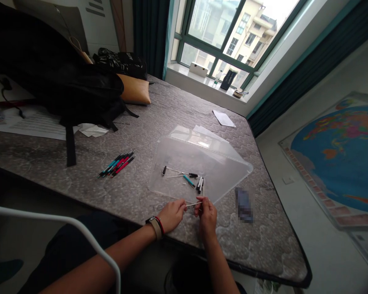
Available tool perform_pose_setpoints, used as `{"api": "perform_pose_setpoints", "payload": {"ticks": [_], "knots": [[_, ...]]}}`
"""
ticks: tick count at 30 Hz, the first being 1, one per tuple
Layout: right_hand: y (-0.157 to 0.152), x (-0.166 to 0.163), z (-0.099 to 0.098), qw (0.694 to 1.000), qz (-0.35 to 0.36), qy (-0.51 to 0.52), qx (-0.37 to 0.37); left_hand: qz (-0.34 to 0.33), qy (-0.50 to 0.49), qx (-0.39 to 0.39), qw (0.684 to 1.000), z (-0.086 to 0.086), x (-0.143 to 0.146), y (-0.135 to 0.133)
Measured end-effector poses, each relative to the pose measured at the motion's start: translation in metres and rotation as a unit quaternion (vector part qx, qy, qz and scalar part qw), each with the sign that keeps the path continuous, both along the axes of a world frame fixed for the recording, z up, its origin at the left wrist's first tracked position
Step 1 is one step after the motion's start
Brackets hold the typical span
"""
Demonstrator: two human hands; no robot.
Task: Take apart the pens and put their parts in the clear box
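Note:
My left hand (172, 214), with a watch and a red band on its wrist, pinches one end of a thin white pen refill (194, 204). The fingers of my right hand (207, 217) are closed on its other end. Both hands are at the near edge of a clear plastic folder (168, 153). Loose pen parts lie on the folder: a teal barrel (189, 181), white-and-black pieces (200, 184), a black piece (164, 170) and more thin refills (174, 176). The refill's tips are partly hidden by my fingers.
Several assembled pens (116, 164) lie in a bunch to the left. A black backpack (61, 77) and a tan pouch (135, 90) stand at the back left. A blurred dark object (244, 205) lies to the right. A white cable (79, 226) crosses the lower left.

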State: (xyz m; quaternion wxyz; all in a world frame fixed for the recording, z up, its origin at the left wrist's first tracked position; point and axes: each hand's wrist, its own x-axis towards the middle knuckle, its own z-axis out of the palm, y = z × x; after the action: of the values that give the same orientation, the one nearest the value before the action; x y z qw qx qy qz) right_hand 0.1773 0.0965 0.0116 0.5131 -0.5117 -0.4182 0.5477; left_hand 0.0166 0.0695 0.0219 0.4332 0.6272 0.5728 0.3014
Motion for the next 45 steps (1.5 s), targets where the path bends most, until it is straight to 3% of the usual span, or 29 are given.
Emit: {"api": "perform_pose_setpoints", "payload": {"ticks": [5, 8, 11, 14, 19, 22, 27, 31, 35, 39, 41, 42, 44, 45], "knots": [[0.007, 0.012, 0.009, 0.996, -0.079, 0.015, 0.04, 0.02, -0.041, -0.027, 0.999, -0.003, 0.0, 0.003], [0.008, 0.015, 0.005, 0.996, -0.085, -0.016, 0.031, 0.092, -0.112, -0.035, 0.989, -0.006, -0.002, 0.009], [0.002, 0.009, -0.005, 0.991, 0.089, -0.094, -0.036, 0.171, -0.19, -0.035, 0.966, -0.009, -0.005, 0.016], [-0.007, 0.001, -0.009, 0.948, 0.281, -0.138, -0.062, 0.207, -0.243, -0.044, 0.947, -0.01, -0.007, 0.019], [-0.013, 0.002, 0.0, 0.892, 0.416, -0.071, -0.162, 0.206, -0.263, -0.048, 0.941, -0.009, -0.005, 0.018], [-0.01, 0.006, 0.004, 0.883, 0.417, -0.022, -0.217, 0.211, -0.254, -0.05, 0.943, -0.007, -0.006, 0.018], [-0.006, 0.005, 0.006, 0.907, 0.357, 0.021, -0.22, 0.222, -0.238, -0.047, 0.944, -0.004, -0.012, 0.022], [-0.004, 0.005, 0.002, 0.915, 0.328, -0.048, -0.229, 0.228, -0.236, -0.035, 0.944, -0.004, -0.014, 0.023], [-0.002, 0.007, -0.001, 0.885, 0.402, -0.15, -0.182, 0.212, -0.223, -0.015, 0.951, -0.004, -0.012, 0.02], [-0.003, 0.005, 0.003, 0.862, 0.468, -0.166, -0.1, 0.211, -0.237, -0.019, 0.948, -0.002, -0.01, 0.018], [0.0, 0.002, 0.005, 0.882, 0.436, -0.145, -0.099, 0.219, -0.252, -0.022, 0.942, 0.0, -0.011, 0.019], [0.002, 0.0, 0.006, 0.911, 0.381, -0.123, -0.103, 0.223, -0.259, -0.022, 0.94, 0.0, -0.012, 0.019], [0.008, -0.002, 0.008, 0.976, 0.19, -0.058, -0.087, 0.23, -0.269, -0.022, 0.935, 0.0, -0.013, 0.021], [0.011, -0.004, 0.009, 0.995, 0.079, -0.027, -0.064, 0.231, -0.273, -0.024, 0.933, 0.0, -0.013, 0.021]]}}
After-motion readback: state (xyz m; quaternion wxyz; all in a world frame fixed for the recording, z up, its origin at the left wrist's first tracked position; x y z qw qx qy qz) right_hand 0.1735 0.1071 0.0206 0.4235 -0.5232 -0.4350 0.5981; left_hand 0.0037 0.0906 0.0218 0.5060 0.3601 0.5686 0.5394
